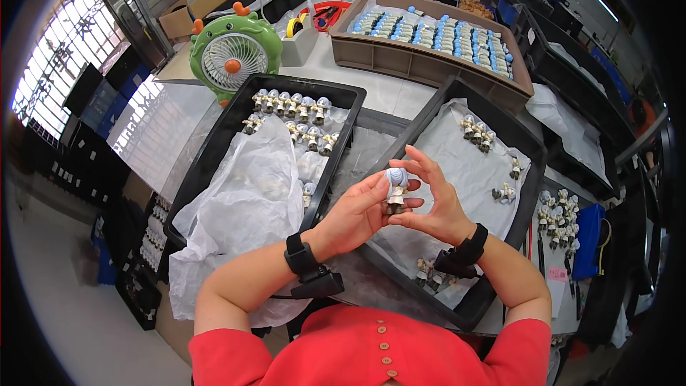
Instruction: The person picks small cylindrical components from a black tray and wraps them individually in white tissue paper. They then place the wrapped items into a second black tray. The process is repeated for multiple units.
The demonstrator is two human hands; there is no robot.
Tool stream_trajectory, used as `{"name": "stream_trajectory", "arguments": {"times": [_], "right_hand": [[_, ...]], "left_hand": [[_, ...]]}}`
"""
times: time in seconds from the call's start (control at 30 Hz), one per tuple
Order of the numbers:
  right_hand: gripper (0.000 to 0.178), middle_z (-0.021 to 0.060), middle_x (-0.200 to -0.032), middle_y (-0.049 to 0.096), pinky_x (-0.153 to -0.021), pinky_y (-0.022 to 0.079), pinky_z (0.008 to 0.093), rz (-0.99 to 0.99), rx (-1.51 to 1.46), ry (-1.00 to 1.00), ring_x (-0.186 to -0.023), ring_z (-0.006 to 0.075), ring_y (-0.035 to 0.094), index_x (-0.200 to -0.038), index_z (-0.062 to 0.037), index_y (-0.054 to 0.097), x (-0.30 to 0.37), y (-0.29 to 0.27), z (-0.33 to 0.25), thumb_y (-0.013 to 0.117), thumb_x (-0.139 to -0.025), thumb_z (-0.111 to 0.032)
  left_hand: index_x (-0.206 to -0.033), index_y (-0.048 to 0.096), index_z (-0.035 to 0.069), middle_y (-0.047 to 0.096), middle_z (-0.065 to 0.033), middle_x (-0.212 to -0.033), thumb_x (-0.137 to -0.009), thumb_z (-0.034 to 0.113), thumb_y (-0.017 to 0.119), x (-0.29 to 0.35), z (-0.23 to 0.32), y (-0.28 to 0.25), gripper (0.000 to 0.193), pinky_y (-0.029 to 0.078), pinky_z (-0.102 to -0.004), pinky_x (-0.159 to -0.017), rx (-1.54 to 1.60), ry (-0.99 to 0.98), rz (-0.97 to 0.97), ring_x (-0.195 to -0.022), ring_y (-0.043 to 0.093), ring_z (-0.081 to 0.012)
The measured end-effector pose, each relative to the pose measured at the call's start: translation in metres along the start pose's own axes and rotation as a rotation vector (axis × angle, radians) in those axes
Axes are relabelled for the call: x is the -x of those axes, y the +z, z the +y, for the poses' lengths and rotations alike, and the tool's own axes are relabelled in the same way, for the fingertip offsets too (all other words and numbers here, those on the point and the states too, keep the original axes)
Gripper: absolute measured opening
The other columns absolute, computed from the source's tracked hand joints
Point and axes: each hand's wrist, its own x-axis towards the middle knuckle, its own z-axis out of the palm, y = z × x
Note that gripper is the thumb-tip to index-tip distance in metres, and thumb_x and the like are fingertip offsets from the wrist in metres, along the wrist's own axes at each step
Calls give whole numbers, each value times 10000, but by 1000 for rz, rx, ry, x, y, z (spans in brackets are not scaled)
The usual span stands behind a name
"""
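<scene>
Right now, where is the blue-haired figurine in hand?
The figurine is just right of centre in the head view, between the left hand and right hand, overlapping the right paper-lined black tray.

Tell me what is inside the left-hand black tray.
Small figurines line its far end, with more down its right side; crumpled white paper covers much else, hiding whatever lies beneath.

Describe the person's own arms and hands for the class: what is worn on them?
The left hand and right hand are gloveless. The bright red fabric sleeves are short and plain. Each wrist wears a black strap with a black, box-shaped device; a thin dark cable shows beside the left device.
</scene>
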Motion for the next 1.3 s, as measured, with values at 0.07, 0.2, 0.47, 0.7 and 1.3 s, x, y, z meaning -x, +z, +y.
{"name": "stream_trajectory", "arguments": {"times": [0.07,0.2,0.47,0.7,1.3], "right_hand": [[941,91,-1257,513,-956,392,347,2,-11,8,-1161,230,461,-1370,-111,306,0,0,0,837,-596,-174],[867,92,-1260,503,-965,386,354,0,-110,59,-1159,234,461,-1339,-109,361,0,2,0,828,-611,-174],[773,83,-1210,519,-963,378,371,4,225,-131,-1117,276,457,-1281,-99,437,-2,-4,1,809,-606,-156],[708,98,-1208,488,-932,397,367,-5,116,-61,-1108,267,457,-1267,-93,463,-3,-1,-8,770,-630,-123],[714,101,-1249,425,-884,394,342,-6,216,-69,-1118,228,446,-1290,-92,420,-3,-4,-2,760,-668,-178]], "left_hand": [[-1332,333,49,439,-83,-1307,-964,358,405,-1,0,-1,486,460,-350,-894,8,-5,2,-1128,516,-231],[-1333,333,53,445,-89,-1303,-966,353,402,-1,1,0,479,464,-341,-891,5,6,13,-1128,519,-226],[-1302,346,58,472,-107,-1257,-960,358,418,0,3,3,460,476,-331,-863,-13,24,76,-1126,524,-226],[-1314,336,69,475,-96,-1247,-966,363,399,0,0,-2,459,461,-337,-880,-27,-37,89,-1142,510,-220],[-1145,536,14,606,-64,-977,-797,113,655,-29,63,-53,381,495,-265,-714,-901,366,491,-821,616,-160]]}}
